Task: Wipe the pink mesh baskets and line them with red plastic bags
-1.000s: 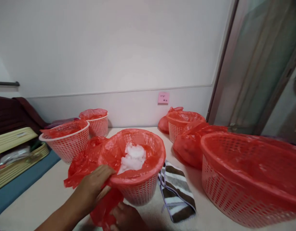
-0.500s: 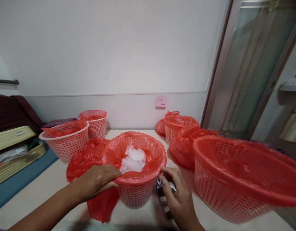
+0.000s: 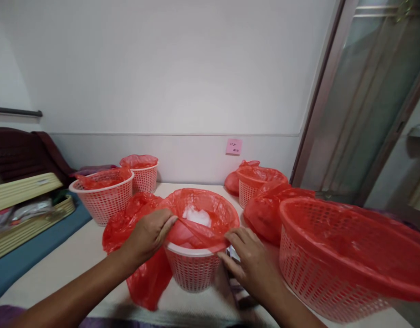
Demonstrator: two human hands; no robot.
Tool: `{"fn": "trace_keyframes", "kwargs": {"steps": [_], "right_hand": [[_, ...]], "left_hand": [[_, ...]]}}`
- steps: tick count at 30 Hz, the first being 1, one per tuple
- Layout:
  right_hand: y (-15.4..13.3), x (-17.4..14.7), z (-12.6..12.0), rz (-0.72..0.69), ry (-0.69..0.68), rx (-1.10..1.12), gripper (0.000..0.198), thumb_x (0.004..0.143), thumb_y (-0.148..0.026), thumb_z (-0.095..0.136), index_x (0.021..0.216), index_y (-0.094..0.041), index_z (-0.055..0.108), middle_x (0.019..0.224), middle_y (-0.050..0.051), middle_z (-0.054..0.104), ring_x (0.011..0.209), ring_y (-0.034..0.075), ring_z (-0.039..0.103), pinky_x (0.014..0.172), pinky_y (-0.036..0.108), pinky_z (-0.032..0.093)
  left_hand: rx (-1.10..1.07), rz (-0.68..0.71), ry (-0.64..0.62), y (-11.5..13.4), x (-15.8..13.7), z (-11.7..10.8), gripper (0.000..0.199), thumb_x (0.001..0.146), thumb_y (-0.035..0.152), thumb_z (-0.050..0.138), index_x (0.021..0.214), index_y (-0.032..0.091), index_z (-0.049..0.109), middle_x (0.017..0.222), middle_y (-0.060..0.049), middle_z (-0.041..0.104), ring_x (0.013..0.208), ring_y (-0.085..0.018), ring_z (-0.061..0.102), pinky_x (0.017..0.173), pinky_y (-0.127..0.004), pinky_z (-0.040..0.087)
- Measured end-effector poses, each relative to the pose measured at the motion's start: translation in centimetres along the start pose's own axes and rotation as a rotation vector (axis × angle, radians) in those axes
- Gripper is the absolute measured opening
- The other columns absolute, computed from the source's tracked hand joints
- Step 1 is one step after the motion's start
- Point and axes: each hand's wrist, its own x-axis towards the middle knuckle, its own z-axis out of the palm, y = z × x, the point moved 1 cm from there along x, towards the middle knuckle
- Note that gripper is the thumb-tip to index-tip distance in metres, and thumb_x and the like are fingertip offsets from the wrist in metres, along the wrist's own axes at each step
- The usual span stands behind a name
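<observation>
Centrally, left hand (image 3: 149,235) and right hand (image 3: 247,257) pinch the red bag (image 3: 196,228), fingers closed on its near edge, lifted off the basket (image 3: 192,269) rim; white clump (image 3: 197,215) inside.

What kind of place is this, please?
Probably a room in a home, perhaps a bedroom or utility corner. Several baskets lined with red plastic bags stand on a table by a plain wall, with a glass sliding door on the right.
</observation>
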Motion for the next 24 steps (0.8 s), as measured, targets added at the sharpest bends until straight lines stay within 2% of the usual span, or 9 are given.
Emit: {"fn": "trace_keyframes", "kwargs": {"steps": [4, 7, 11, 15, 16, 18, 19, 21, 24], "right_hand": [[-0.3, 2.1, -0.5, 0.012, -0.024, -0.059, 0.022, 0.084, -0.04, 0.063, 0.082, -0.019, 0.058, 0.088, 0.007, 0.06, 0.085, 0.024, 0.051, 0.077, 0.042, 0.044], [-0.2, 3.6, -0.2, 0.032, -0.035, -0.022, 0.022, 0.082, -0.041, 0.065, 0.083, -0.019, 0.06, 0.087, 0.007, 0.061, 0.084, 0.023, 0.052, 0.077, 0.038, 0.043], [-0.6, 5.1, 0.8, 0.103, -0.153, 0.121, 0.017, 0.086, -0.03, 0.057, 0.073, -0.019, 0.057, 0.078, 0.003, 0.061, 0.073, 0.017, 0.053, 0.068, 0.03, 0.039], [-2.5, 6.0, 1.4, 0.103, -0.186, 0.28, 0.016, 0.088, -0.033, 0.053, 0.08, -0.019, 0.054, 0.079, 0.002, 0.061, 0.072, 0.016, 0.054, 0.064, 0.028, 0.038], [-3.0, 6.2, 1.5, 0.082, -0.19, 0.256, 0.015, 0.086, -0.034, 0.056, 0.083, -0.019, 0.054, 0.081, 0.002, 0.061, 0.074, 0.017, 0.054, 0.065, 0.028, 0.038], [-3.2, 6.5, 1.7, 0.062, -0.197, 0.144, 0.006, 0.082, -0.023, 0.056, 0.085, -0.019, 0.054, 0.085, 0.004, 0.062, 0.077, 0.018, 0.055, 0.068, 0.03, 0.039], [-3.0, 6.7, 1.7, 0.065, -0.192, 0.078, 0.008, 0.079, -0.016, 0.054, 0.086, -0.018, 0.055, 0.088, 0.006, 0.062, 0.079, 0.019, 0.056, 0.071, 0.031, 0.039], [-1.5, 6.9, 1.6, 0.101, -0.158, -0.017, 0.023, 0.073, -0.005, 0.048, 0.091, -0.018, 0.057, 0.093, 0.008, 0.063, 0.086, 0.021, 0.057, 0.076, 0.032, 0.04], [2.3, 6.8, 1.1, 0.169, -0.08, -0.064, 0.028, 0.073, -0.006, 0.046, 0.095, -0.018, 0.058, 0.095, 0.009, 0.063, 0.088, 0.022, 0.058, 0.076, 0.031, 0.041]], "left_hand": [[-0.034, -0.032, 0.131, 0.6, 1.1, 0.0, 0.032, 0.096, 0.033, 0.038, 0.067, 0.021, 0.04, 0.063, 0.005, 0.04, 0.057, -0.011, 0.041, 0.056, -0.025, 0.033], [-0.07, -0.026, 0.141, 0.7, 1.7, 0.0, 0.031, 0.096, 0.032, 0.038, 0.066, 0.021, 0.042, 0.063, 0.005, 0.042, 0.057, -0.011, 0.042, 0.056, -0.025, 0.034], [-0.105, -0.005, 0.105, 0.8, 2.0, 0.2, 0.031, 0.094, 0.034, 0.041, 0.066, 0.021, 0.045, 0.063, 0.004, 0.045, 0.059, -0.012, 0.044, 0.059, -0.025, 0.036], [-0.133, -0.047, 0.124, 0.7, 2.5, 0.2, 0.032, 0.094, 0.034, 0.042, 0.065, 0.021, 0.042, 0.061, 0.005, 0.043, 0.056, -0.011, 0.042, 0.056, -0.025, 0.034], [-0.142, -0.069, 0.143, 0.6, 2.7, 0.1, 0.032, 0.095, 0.033, 0.041, 0.065, 0.021, 0.042, 0.061, 0.005, 0.042, 0.056, -0.011, 0.041, 0.056, -0.025, 0.033], [-0.155, -0.093, 0.172, 0.4, 3.0, -0.3, 0.032, 0.096, 0.033, 0.038, 0.066, 0.021, 0.041, 0.061, 0.005, 0.04, 0.056, -0.011, 0.041, 0.057, -0.025, 0.034], [-0.159, -0.093, 0.175, 0.3, 3.1, -0.5, 0.031, 0.096, 0.033, 0.039, 0.067, 0.021, 0.042, 0.062, 0.005, 0.04, 0.057, -0.011, 0.041, 0.057, -0.025, 0.034], [-0.161, -0.084, 0.162, -0.2, 3.0, -1.2, 0.031, 0.095, 0.035, 0.04, 0.068, 0.021, 0.043, 0.063, 0.005, 0.042, 0.059, -0.012, 0.042, 0.059, -0.026, 0.035], [-0.156, -0.098, 0.137, -1.6, 1.9, -2.3, 0.029, 0.094, 0.038, 0.043, 0.071, 0.021, 0.046, 0.067, 0.004, 0.047, 0.062, -0.012, 0.045, 0.061, -0.026, 0.037]]}}
